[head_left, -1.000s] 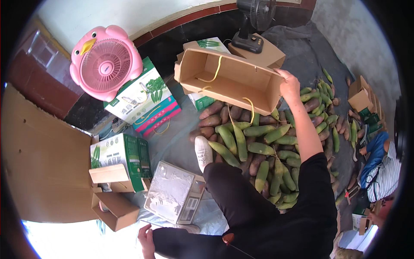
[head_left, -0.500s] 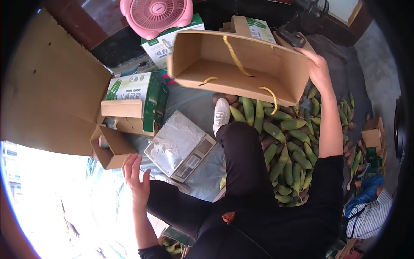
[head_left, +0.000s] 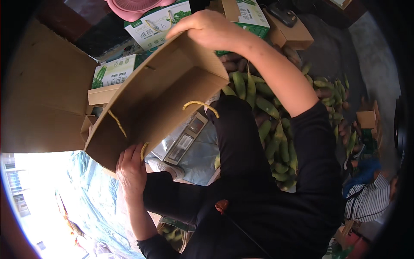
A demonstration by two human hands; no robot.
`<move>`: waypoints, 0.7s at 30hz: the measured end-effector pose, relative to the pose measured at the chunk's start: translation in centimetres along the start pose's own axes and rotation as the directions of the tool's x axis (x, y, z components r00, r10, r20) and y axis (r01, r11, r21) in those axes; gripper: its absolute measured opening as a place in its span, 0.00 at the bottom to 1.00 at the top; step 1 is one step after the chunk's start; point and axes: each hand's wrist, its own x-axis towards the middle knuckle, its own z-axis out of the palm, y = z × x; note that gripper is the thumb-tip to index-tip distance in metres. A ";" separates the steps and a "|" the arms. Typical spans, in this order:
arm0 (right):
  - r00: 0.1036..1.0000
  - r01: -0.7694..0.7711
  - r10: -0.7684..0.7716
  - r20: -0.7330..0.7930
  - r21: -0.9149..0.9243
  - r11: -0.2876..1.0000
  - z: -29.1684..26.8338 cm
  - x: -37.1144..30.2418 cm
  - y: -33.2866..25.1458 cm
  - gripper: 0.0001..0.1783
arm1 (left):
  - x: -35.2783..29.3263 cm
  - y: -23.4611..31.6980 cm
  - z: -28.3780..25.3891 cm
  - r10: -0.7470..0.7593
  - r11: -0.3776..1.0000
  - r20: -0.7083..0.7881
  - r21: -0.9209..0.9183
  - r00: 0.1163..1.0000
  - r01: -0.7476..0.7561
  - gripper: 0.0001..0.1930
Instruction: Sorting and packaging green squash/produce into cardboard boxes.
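An open brown cardboard box (head_left: 164, 93) with yellow rope handles (head_left: 202, 103) is tilted in front of me, its bare inside toward me. My right hand (head_left: 211, 30) grips its upper edge near the far corner, fingers over the outside. At the lower left corner, my left hand (head_left: 131, 170) has its fingers closed on the edge next to a rope end. Under the box, a flat digital scale (head_left: 186, 140) shows only in part; the rest of it is hidden.
A heap of long green radish-like vegetables (head_left: 267, 108) lies right of my knee. White-and-green printed cartons (head_left: 157, 32) stand at the back beneath a pink fan (head_left: 137, 8). A large cardboard sheet (head_left: 47, 95) rises at the left. A person in striped clothing (head_left: 366, 198) is at the far right.
The box has swung left and nearer, tilting down to the left, and now covers most of the scale. My left hand, free before, has taken hold of its lower corner.
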 end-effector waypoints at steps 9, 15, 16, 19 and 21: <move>0.964 -0.195 0.244 -0.100 0.356 0.914 4.9 -4.4 6.3 0.17 | -0.7 -3.7 4.9 -0.203 0.965 0.065 -0.157 0.977 0.211 0.06; 0.813 -0.506 0.580 0.042 0.543 0.670 9.2 -13.8 11.1 0.15 | -0.9 -6.4 7.9 -0.197 0.952 0.112 -0.213 0.974 0.217 0.06; 0.778 -0.540 0.626 0.051 0.563 0.625 9.9 -15.4 11.6 0.15 | -0.6 -6.6 7.9 -0.192 0.944 0.123 -0.248 0.974 0.217 0.06; 0.761 -0.539 0.649 -0.018 0.541 0.646 12.9 -20.7 13.3 0.14 | 0.0 -6.2 8.1 -0.216 0.938 0.185 -0.235 0.959 0.257 0.06; 0.730 -0.579 0.684 0.017 0.547 0.604 15.3 -23.6 13.7 0.14 | 0.2 -6.2 8.6 -0.224 0.919 0.185 -0.287 0.957 0.270 0.06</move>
